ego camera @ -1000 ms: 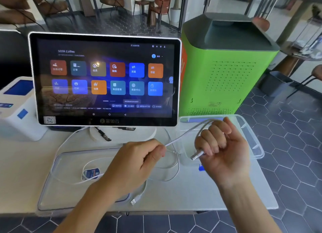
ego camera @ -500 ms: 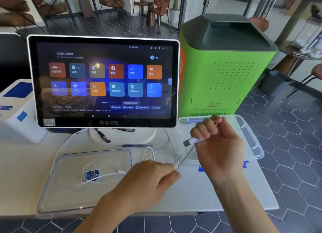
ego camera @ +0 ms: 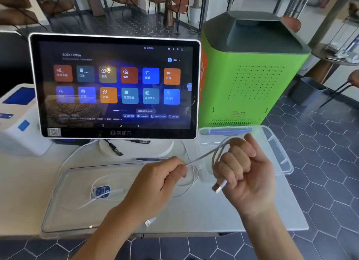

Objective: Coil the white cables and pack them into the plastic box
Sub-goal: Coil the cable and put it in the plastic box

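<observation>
Both hands are working one white cable (ego camera: 206,154) above the right half of the surface (ego camera: 252,211). Right hand (ego camera: 242,174) is fisting around it, a loop arching over the knuckles and a white plug (ego camera: 220,187) poking out below the curled fingers. Left hand (ego camera: 161,180) is pinching the same cable between thumb and forefinger, holding the span between the hands taut. Slack is trailing under the left hand down to a USB plug (ego camera: 148,222) lying near the front edge.

Handling judgement: cable is looking light, thin and limp, with some spring in it, so loops will likely be wanting to pop open unless pinched at the crossing point. Best to be gripping the cord itself, not tugging on the plugs.

Clear plastic box (ego camera: 279,152) is sitting at the back right corner, touching nothing in the hands. Its lid (ego camera: 64,211) is lying flat at front left, a second white cable (ego camera: 93,199) with a blue label (ego camera: 101,190) resting on it; label text too small to read.

Screen (ego camera: 116,86) behind is reading "SOTA Coffee", with Chinese-captioned icons and a bezel logo in Chinese. Green cabinet (ego camera: 252,84) is carrying a small mark, unreadable.
</observation>
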